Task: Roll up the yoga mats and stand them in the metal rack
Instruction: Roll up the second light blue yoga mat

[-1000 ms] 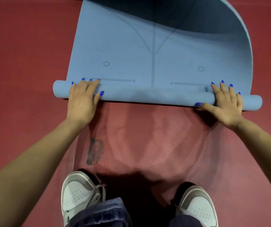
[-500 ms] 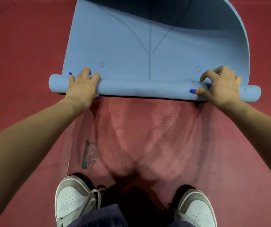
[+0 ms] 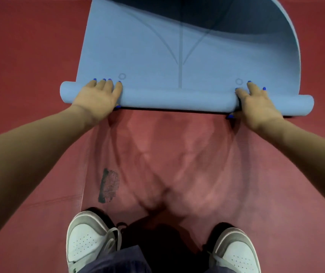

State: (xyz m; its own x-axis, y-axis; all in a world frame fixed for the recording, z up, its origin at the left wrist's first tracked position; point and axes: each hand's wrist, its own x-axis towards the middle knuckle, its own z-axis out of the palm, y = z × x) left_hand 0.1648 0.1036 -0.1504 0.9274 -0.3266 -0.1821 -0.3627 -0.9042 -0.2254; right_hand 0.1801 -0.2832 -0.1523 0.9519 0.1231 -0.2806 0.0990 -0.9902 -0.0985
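Roll: the blue yoga mat [image 3: 177,46] is lying on the red floor [image 3: 20,56], its rolled part [image 3: 177,100] running left to right, the flat length stretching away beyond it.
Left hand [image 3: 96,97]: pressing flat-fingered on the roll's left end.
Right hand [image 3: 256,103]: pressing likewise near the right end.
Nearer hand: neither; both are sitting level on the roll.
Next push: probably straight away from the shoes [image 3: 90,241].

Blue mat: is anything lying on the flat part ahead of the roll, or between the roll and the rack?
Nothing lies on the flat part of the blue mat. Both the left hand and the right hand rest directly on the roll. The rack is out of view, so that path cannot be judged.
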